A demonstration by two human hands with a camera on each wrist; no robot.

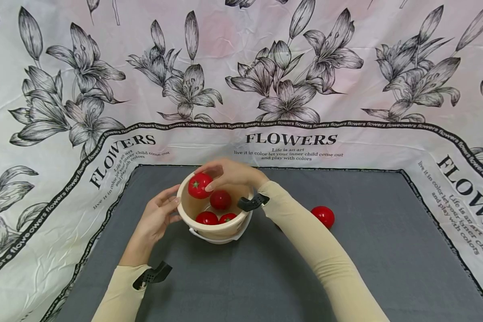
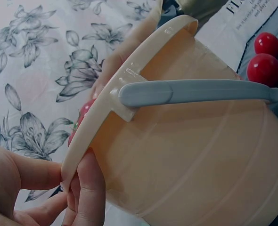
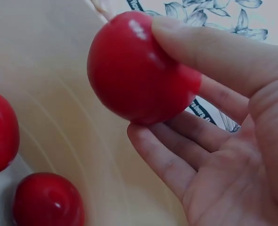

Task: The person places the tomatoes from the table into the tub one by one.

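Note:
A cream plastic bucket (image 1: 215, 227) with a pale grey handle (image 2: 195, 92) stands on the grey cloth. My left hand (image 1: 158, 215) pinches its rim on the left side, thumb and fingers on either side of the edge in the left wrist view. Over the bucket's mouth, my right hand (image 1: 235, 173) holds a red tomato (image 3: 139, 70) between thumb and fingers, near the far left rim. Several more tomatoes lie inside, among them one in the middle (image 1: 220, 200) and one by the near wall (image 1: 207, 218).
On the cloth (image 1: 386, 250) to the right, a tomato (image 1: 323, 217) sits beside the right sleeve. The left wrist view shows two tomatoes (image 2: 264, 69) outside the bucket. A flower-printed sheet (image 1: 209, 89) rises behind.

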